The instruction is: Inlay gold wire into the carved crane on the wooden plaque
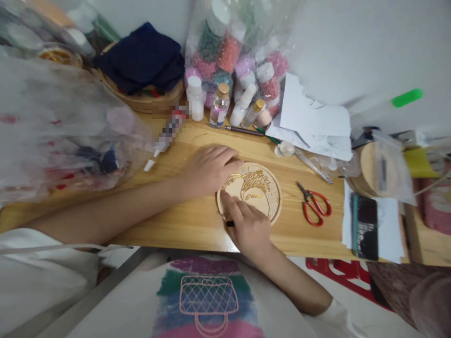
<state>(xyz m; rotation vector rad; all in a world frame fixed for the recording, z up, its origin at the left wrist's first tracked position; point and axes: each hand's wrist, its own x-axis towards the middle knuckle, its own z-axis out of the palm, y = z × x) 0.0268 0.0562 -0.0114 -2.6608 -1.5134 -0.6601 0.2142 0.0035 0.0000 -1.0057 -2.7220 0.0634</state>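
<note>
I've got round plaque [259, 188], no long axis; right hand [251, 227] over its lower-left, curled round black-ended tool [230, 224]; left hand [211, 170], unclenched, at upper-left rim.

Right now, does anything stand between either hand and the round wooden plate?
Nothing visible does: the left hand is at the upper-left edge of the plate, the right hand over its lower part. The scissors lie apart.

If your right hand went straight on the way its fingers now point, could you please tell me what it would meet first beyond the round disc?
Probably the left hand: the right hand points toward the left hand across the edge of the round disc, though their heights are unclear.
</note>
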